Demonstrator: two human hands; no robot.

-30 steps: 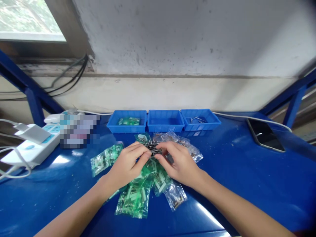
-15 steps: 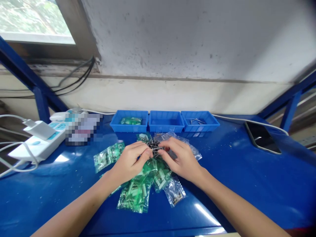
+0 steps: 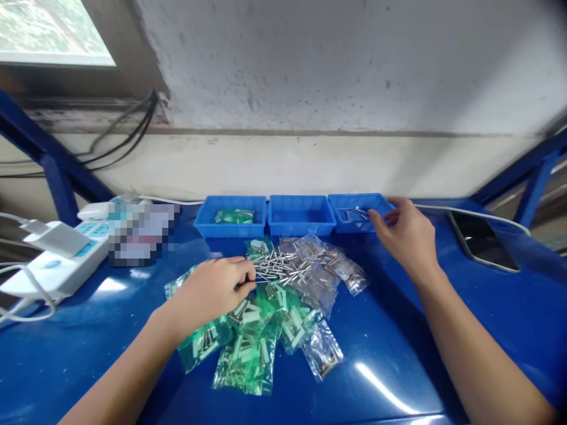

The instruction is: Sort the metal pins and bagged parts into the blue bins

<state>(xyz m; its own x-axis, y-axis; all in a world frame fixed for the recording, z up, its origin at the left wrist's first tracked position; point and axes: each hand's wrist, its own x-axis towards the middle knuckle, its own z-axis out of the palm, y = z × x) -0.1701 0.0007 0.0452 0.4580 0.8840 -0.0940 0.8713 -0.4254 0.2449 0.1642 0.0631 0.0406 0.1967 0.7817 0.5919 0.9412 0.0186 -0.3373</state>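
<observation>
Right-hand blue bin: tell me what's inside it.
A few thin metal pieces lie inside the right-hand blue bin. The right hand covers the bin's near right corner, so whatever may lie behind it can't be seen.

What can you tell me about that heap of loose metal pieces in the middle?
The heap of loose metal pieces is a jumble of thin, straight, silvery, nail-like pins, shiny and pointing in many directions. It lies unbagged, among green bags on its near side and clear bags on its right, overlapping some of them. The left hand has its fingertips at the heap's left edge; whether they grip any pins is hard to tell.
</observation>
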